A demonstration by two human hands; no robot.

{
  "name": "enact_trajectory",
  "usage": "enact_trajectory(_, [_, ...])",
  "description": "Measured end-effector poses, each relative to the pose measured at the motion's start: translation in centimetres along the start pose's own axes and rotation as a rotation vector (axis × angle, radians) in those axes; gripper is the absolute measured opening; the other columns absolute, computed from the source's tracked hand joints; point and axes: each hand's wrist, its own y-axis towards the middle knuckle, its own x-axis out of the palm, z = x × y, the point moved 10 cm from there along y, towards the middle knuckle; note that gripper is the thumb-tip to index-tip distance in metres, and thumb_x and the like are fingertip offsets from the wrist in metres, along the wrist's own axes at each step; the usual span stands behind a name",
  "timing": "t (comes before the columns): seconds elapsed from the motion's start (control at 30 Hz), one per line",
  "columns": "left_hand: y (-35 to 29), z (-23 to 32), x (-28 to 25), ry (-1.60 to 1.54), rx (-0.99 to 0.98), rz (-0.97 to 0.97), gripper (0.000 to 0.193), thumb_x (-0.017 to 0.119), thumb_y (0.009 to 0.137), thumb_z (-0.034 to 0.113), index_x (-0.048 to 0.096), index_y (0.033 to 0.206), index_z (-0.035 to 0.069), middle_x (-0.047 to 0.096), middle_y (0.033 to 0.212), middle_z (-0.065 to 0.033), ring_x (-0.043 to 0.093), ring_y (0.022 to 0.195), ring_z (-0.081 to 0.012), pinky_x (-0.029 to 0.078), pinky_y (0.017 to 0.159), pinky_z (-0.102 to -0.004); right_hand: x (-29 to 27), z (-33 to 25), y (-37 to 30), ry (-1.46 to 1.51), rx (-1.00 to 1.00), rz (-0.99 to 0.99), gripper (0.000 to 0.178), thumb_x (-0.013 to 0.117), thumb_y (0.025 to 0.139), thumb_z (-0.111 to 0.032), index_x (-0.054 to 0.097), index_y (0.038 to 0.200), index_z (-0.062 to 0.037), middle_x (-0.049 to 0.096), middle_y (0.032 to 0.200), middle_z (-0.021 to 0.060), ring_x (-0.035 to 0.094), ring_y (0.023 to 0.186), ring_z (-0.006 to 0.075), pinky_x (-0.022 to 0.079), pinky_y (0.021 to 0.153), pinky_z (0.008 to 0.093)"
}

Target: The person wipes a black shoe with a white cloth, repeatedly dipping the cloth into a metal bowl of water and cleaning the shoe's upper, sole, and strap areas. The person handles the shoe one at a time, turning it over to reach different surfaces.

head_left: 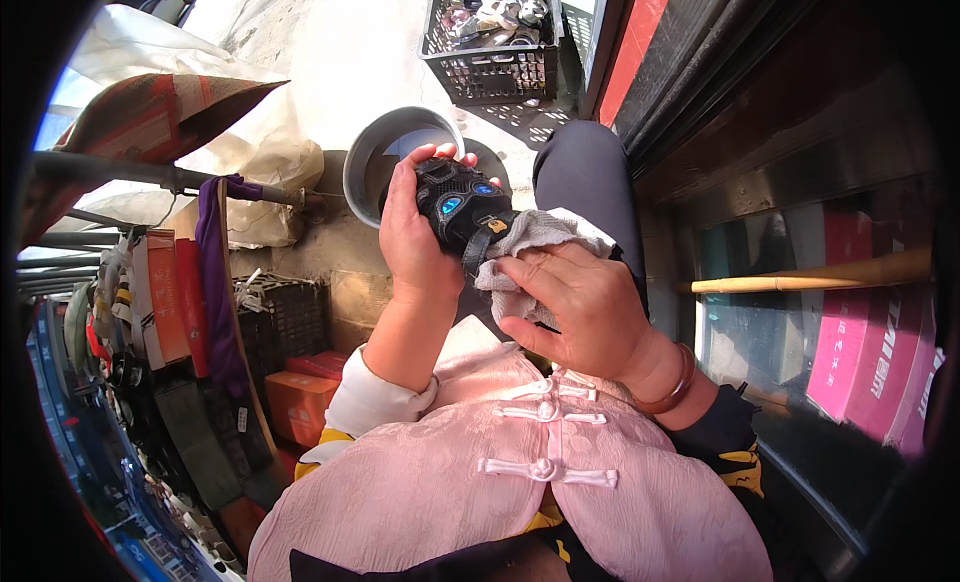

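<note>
In front of my chest, my left hand (418, 244) is wrapped round a small black shoe (460, 197) with shiny blue patches and a dark loop at its near end. The fingers curl over the shoe's far side. A pale grey cloth (560, 232) is bunched in my right hand (588, 304) and touches the near right end of the shoe. Part of that end is hidden under the cloth. Just beyond the shoe, a round grey basin (357, 172) stands on the ground, with something pale inside.
A black plastic crate (490, 80) holding several shoes stands far ahead. To my left is a metal rack (110, 167) with a purple cloth (214, 282) hanging; an orange box (300, 407) sits below. On the right, a bamboo pole (815, 274) crosses before pink boxes (855, 352).
</note>
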Motion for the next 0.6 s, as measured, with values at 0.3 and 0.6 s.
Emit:
enact_trajectory(0.3, [-0.7, -0.2, 2.2, 0.036, -0.006, -0.092, 0.034, 0.03, 0.106, 0.03, 0.051, 0.117, 0.006, 0.056, 0.114, -0.0127, 0.057, 0.108, -0.029, 0.052, 0.091, -0.0493, 1.9, -0.1, -0.4, -0.168, -0.025, -0.08, 0.063, 0.072, 0.078, -0.045, 0.061, 0.125, -0.0042, 0.067, 0.109, 0.0083, 0.063, 0.095, 0.0243, 0.052, 0.081, 0.0343])
enact_trajectory(0.6, [-2.2, 0.6, 3.4, 0.106, 0.175, -0.106, 0.038, 0.028, 0.106, 0.038, 0.049, 0.113, 0.007, 0.054, 0.107, -0.009, 0.056, 0.103, -0.022, 0.05, 0.091, -0.0457, 0.2, -0.1, -0.4, -0.068, -0.097, -0.04, 0.054, 0.072, 0.077, -0.041, 0.065, 0.109, 0.0009, 0.066, 0.095, 0.0112, 0.064, 0.083, 0.0276, 0.052, 0.074, 0.0365])
